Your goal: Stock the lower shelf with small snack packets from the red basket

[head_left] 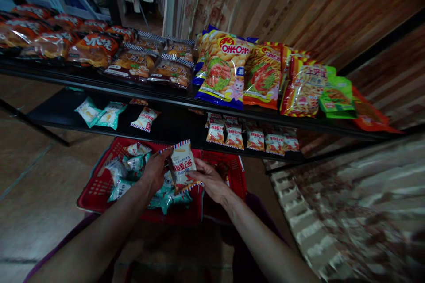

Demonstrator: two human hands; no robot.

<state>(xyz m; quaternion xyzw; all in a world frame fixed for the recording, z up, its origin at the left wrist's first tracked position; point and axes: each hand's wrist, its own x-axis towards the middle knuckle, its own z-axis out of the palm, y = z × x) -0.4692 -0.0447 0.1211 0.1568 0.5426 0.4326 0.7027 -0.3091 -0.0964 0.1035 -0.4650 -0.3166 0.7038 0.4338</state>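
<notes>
Between my two hands is a white and orange snack bag point(182, 166) with striped ends, held above the red baskets. My left hand point(157, 168) grips its left edge, and my right hand point(210, 179) pinches its right side. Below, the left red basket point(91, 196) holds several teal and white snack bags point(121, 188). The right red basket point(237, 177) is partly covered by my right hand and forearm, and its contents are mostly hidden.
On the lower black shelf point(175, 126) stand small white and orange bags point(234, 135) at right, with teal bags point(111, 114) and one white bag point(145, 118) at left. The upper shelf point(133, 80) bears larger packets point(226, 66). A patterned curtain point(332, 212) hangs at right.
</notes>
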